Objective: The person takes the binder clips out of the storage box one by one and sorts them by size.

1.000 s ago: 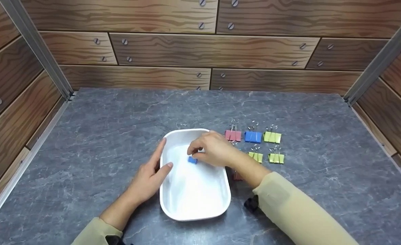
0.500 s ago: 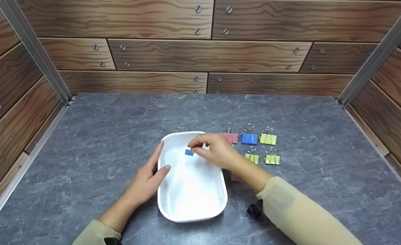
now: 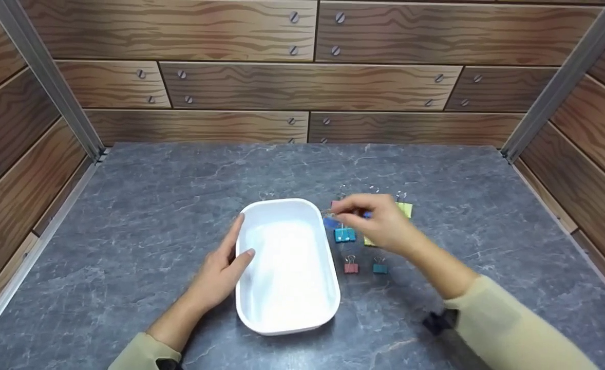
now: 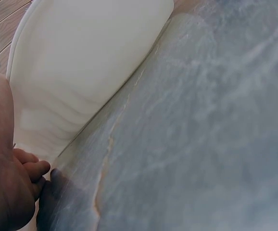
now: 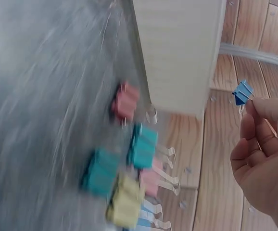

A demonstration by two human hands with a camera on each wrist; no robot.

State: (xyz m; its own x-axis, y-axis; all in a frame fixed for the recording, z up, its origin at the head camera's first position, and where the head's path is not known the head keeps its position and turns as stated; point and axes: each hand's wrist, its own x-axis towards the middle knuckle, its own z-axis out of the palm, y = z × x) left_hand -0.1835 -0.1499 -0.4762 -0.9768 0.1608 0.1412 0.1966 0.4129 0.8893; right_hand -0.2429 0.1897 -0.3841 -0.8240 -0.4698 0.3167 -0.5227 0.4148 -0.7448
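Observation:
My right hand (image 3: 382,223) pinches a small blue binder clip (image 3: 331,222) by its wire handle, held just past the right rim of a white tray (image 3: 287,280). In the right wrist view the blue clip (image 5: 243,94) shows clearly between thumb and fingertips. At the tray's left side my left hand (image 3: 218,270) holds the wall, its thumb over the rim and its fingers along the outside. Nothing lies on the visible tray floor. Close below the right hand stands a turquoise binder clip (image 3: 345,235); other clips are partly hidden behind that hand.
Nearer the front are a small pink clip (image 3: 351,268) and a small teal clip (image 3: 380,268). A yellow clip (image 3: 405,209) shows beyond the right hand. Several clips stand close together in the right wrist view. Wood-patterned walls (image 3: 302,85) border the grey marbled table (image 3: 179,174).
My right hand has lifted the blue clip from over the tray and carried it right, past the rim towards the other clips. The left hand stays at the tray's left wall.

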